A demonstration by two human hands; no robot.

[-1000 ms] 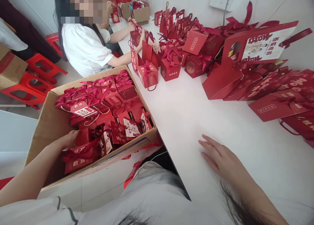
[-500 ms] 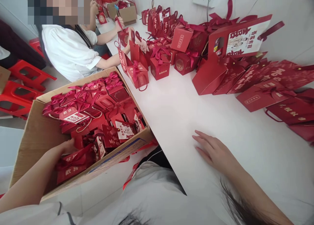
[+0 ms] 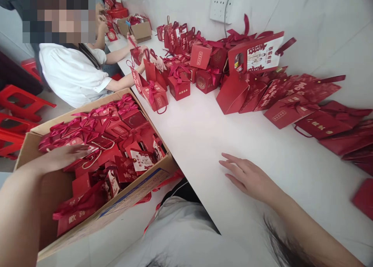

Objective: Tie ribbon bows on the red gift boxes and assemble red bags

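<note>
Red boxes (image 3: 119,130) fill much of the carton (image 3: 145,182), left of the counter (image 3: 192,142). Over them, the left hand (image 3: 65,157) has extended fingers, gripping nothing visible; it seems to be arranging them. Placement calls for a light touch around ribbons (image 3: 110,117). The right hand (image 3: 250,179) is open, empty.

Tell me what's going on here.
The left hand is open over ribboned red boxes in a cardboard carton; whether it touches them is unclear. The right hand is open, palm down at the white table, holding nothing. Beyond the carton, a co-worker is handling a small red box, and more red boxes line the table's far side.
</note>
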